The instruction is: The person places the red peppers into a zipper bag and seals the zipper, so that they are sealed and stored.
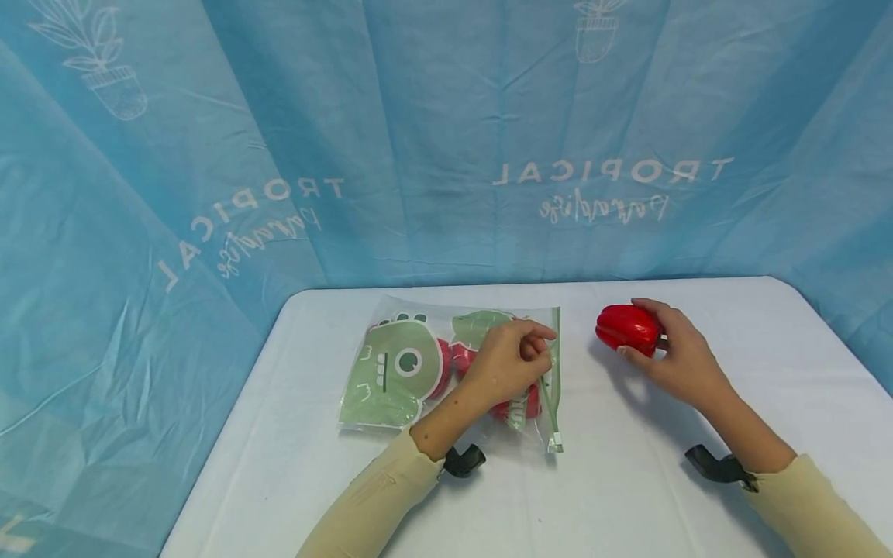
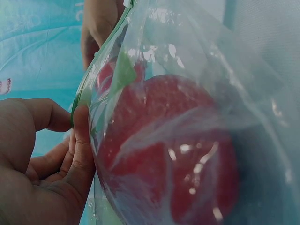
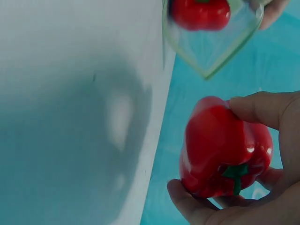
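A clear zip bag [image 1: 401,387] printed with green monster faces lies on the table, with several red items inside. One of them, a glossy red bell pepper [image 3: 199,14], shows through the bag's parted mouth in the right wrist view. My left hand [image 1: 508,363] pinches the green-edged rim of the bag between thumb and finger, as the left wrist view shows. To the right of the bag, my right hand [image 1: 680,360] grips another red bell pepper [image 1: 628,328] above the table. Its green stem [image 3: 236,173] points toward the palm side.
A white cloth covers the table [image 1: 614,496]. Behind and to the left hangs a blue curtain [image 1: 432,139] with white lettering and plant drawings. Black straps [image 1: 463,461] sit at both wrists, below the beige sleeves.
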A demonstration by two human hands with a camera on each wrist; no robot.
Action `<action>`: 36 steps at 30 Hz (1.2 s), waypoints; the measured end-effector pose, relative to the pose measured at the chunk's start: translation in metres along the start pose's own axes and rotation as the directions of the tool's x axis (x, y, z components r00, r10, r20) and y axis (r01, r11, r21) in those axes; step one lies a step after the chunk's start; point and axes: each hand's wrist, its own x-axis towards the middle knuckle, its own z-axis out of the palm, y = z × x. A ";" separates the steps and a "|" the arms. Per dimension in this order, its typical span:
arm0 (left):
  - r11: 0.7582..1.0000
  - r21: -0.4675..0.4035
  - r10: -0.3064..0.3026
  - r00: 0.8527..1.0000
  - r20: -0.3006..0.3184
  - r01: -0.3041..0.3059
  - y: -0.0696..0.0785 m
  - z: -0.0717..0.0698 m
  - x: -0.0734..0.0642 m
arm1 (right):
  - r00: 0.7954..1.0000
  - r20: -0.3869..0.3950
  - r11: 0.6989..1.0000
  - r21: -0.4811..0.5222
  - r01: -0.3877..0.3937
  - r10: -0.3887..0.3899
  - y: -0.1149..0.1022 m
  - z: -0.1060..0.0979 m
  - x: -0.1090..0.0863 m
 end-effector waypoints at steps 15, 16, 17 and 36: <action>1.000 0.014 -0.012 1.000 -0.014 0.012 0.000 0.002 -0.001 | 0.987 0.115 0.992 0.078 0.100 -0.109 -0.032 0.034 -0.012; 1.000 0.011 -0.008 1.000 -0.016 0.009 0.000 0.002 -0.001 | 0.986 0.126 0.992 0.083 0.096 -0.106 -0.033 0.037 -0.012; 1.000 0.006 -0.006 1.000 -0.017 0.006 0.000 0.002 -0.001 | 0.986 0.135 0.992 0.088 0.092 -0.103 -0.035 0.039 -0.012; 1.000 -0.027 -0.004 1.000 0.017 0.005 0.000 0.004 0.000 | 0.983 0.179 0.992 0.124 0.019 -0.041 -0.050 0.067 -0.012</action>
